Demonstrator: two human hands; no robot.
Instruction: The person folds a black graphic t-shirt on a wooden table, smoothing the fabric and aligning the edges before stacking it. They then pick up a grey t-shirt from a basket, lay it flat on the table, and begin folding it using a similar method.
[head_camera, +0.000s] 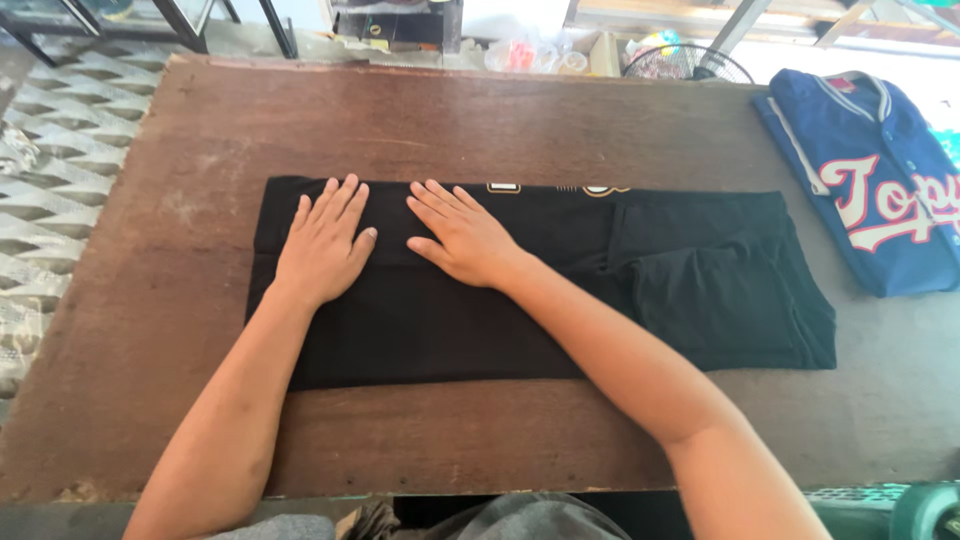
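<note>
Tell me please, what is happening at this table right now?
A person presses both hands flat on a black shirt that lies folded lengthwise on a brown wooden table. The left hand and the right hand rest side by side, palms down, on the shirt's left half. A blue jersey with red and white lettering lies folded at the table's far right corner, apart from the black shirt.

You have a black shirt with gold-and-white print on a brown wooden table; beside it a navy jersey with red-and-white lettering.
</note>
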